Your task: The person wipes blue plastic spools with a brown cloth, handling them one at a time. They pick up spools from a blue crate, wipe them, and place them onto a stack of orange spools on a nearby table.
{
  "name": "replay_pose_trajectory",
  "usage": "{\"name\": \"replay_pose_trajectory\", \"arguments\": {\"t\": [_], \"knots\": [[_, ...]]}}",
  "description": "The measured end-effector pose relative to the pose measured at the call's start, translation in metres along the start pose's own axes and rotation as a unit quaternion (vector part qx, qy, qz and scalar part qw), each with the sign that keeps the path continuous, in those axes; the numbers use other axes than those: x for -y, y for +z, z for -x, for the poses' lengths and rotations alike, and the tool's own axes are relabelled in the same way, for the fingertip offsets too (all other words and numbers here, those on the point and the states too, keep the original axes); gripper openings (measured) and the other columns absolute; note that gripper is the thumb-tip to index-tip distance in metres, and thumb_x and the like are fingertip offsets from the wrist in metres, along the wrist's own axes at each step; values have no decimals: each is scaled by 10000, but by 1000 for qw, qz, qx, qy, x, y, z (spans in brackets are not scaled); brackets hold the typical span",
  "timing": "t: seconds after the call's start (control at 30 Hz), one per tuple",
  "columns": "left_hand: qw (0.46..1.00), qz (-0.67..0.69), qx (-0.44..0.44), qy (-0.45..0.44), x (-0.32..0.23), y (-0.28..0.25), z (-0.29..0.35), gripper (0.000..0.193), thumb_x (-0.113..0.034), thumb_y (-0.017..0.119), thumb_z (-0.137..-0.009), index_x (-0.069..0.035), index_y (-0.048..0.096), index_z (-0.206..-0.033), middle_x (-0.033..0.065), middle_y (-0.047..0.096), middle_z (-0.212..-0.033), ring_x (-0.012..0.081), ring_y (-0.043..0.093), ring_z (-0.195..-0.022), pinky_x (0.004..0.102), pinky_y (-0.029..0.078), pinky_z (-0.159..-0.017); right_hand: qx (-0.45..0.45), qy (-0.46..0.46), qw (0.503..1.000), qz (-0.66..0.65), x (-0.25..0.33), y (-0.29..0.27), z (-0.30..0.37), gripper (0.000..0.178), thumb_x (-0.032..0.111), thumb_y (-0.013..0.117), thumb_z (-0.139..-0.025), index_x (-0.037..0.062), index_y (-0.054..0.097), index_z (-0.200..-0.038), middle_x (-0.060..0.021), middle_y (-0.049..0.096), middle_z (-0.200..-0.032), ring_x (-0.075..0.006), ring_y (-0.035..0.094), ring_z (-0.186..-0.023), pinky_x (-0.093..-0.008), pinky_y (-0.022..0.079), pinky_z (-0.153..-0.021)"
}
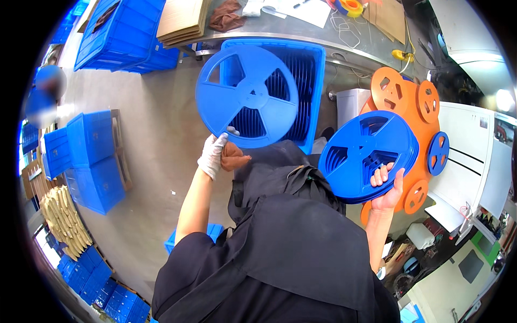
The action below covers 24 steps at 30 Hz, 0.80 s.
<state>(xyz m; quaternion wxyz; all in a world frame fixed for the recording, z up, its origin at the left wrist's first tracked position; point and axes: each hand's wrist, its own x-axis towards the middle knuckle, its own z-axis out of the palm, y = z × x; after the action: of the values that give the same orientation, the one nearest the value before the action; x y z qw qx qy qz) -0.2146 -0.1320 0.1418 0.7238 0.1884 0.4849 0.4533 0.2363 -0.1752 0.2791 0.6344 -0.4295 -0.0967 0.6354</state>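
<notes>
My right hand (386,188) is closed under the bottom rim of a stack of blue reels (366,156), fingers curled up over the front face and thumb behind, so the whole bundle rests upright on my palm — I cannot count how many reels are in it, only that the edges show several layers. My left hand (214,155), in a white glove, pinches the lower rim of a single blue reel (246,104) between fingers and thumb and holds it up flat-on, its hub and three spokes facing me. Just beyond that single reel, directly behind my left grip, stands a blue crate (312,59) already filled with reels set on edge in a tight row; from how full it looks, I judge most of the loading is done, with the one reel in my left hand and the stack in my right left to place. Past my right grip, orange reels (401,91) lean in a pile, with a small blue reel (438,153) against them, untouched. Farther off beyond the crate runs a metal table (301,32) with cardboard sheets (183,19), and far out from my left grip sit more blue crates (89,161) on the floor.
</notes>
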Motion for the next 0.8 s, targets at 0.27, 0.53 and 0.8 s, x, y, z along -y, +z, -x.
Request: {"name": "replay_pose_trajectory", "arguments": {"t": [0.27,0.53,0.8], "knots": [[935,-285,-209,33,28,-32,-67,176,-136,501,-920,-85,625,-1034,43,632,-811,144,581,-711,317,487,-690,-43,-7,999,-11,-9,-10,12,346,415,474,-982,71,505,-988,-19,438,-712,-138,432,-626,-277,406,-581],[843,-461,-276,-4,36,-33,-143,202,-191,504,-915,-73,619,-1032,119,661,-763,236,658,-693,368,509,-679,-76,-10,997,2,-15,-13,22,342,418,469,-984,78,508,-977,-11,422,-699,-135,414,-617,-271,389,-574],[827,-518,-219,-1,54,-52,-168,184,-205,517,-917,-59,605,-987,124,657,-774,250,656,-725,372,508,-685,-83,-15,996,9,-17,-10,28,350,428,478,-977,80,511,-974,-5,408,-688,-126,397,-601,-262,374,-556]]}}
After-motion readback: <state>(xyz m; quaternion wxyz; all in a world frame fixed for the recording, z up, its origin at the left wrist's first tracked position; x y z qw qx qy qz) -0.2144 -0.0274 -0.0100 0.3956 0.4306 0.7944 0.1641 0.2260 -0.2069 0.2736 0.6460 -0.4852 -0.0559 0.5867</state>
